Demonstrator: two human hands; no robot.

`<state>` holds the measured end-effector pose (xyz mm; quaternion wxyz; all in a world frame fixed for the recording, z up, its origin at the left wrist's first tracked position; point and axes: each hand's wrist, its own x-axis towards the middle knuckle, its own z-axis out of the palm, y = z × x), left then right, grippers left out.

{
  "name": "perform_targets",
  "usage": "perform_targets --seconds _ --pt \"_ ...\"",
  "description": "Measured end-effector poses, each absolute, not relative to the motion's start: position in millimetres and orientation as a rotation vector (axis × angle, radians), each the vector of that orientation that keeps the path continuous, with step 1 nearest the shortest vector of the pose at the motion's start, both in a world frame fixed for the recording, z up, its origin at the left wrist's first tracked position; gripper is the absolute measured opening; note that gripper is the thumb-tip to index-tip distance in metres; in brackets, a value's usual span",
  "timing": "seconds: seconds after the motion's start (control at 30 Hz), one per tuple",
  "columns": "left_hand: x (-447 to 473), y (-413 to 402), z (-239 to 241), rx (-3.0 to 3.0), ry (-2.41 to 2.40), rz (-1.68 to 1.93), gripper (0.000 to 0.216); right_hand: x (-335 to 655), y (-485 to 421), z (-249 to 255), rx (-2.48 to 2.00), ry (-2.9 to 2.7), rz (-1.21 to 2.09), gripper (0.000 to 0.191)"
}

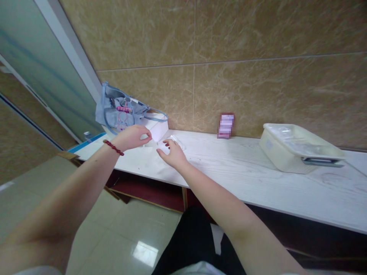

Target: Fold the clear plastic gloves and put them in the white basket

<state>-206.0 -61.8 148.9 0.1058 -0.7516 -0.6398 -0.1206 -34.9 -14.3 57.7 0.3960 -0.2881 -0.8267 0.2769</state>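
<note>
The left hand (136,137) is held in a pinch, though whether anything is gripped cannot be told; the right hand (174,154) is half-curled, its thumb parted. Clear plastic (179,142) is seen just beyond it on a white wood-grain counter (218,164), backed by brown marbled tiles (258,88).

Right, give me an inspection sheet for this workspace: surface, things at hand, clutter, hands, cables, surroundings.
Surface: white wood-grain tabletop, a few dark specks.
Things at hand: clear plastic by the right hand; white box near the left hand.
Clutter: blue bag at left; cream bin at right; pixelated item by the wall.
Hands: left pinched, right partly open; anything small held, unclear.
Cables: thin line at right edge, cable or seam unclear.
Surroundings: brown tiled wall, tiled floor.
</note>
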Motion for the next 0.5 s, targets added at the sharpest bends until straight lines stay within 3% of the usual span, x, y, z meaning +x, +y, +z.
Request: perform_targets --seconds 0.1,0.27,0.5 --pt "-181 -63 164 -2.216 -1.958 -0.331 0.02 -45 -19 75 -0.796 -2.061 0.69 0.052" --pt "-148 -65 181 -2.199 -1.866 -0.478 0.021 -34 -11 105 -0.799 -2.156 0.642 0.023" --pt "-128 -48 175 -2.099 -1.873 -0.572 0.031 26 26 135 -0.806 -2.187 0.461 0.017"
